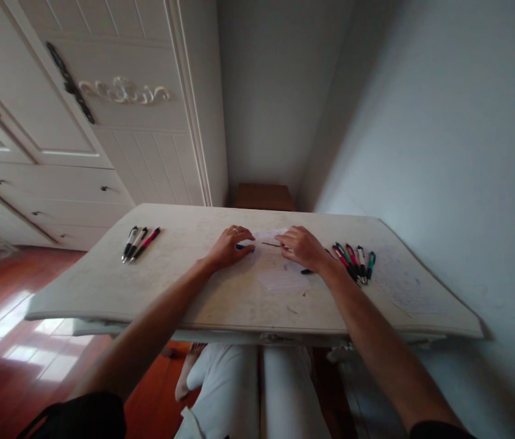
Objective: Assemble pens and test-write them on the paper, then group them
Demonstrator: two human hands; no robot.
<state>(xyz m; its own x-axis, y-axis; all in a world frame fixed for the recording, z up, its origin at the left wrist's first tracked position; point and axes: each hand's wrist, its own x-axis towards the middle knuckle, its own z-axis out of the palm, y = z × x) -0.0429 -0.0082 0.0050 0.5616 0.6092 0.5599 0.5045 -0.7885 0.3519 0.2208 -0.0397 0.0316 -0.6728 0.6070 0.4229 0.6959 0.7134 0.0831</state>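
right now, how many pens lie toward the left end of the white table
3: one white-and-black pen leftmost, a second white-and-black pen in the middle, a red-and-black pen rightmost.

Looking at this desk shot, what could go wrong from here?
1. The thin dark rod at the right hand's fingertips is slim; it might slip or roll away.
2. The right forearm passes close to the pens on the right; a sideways sweep could scatter them.
3. The paper under the work looks loose, so it could slide and shift whatever lies on it.
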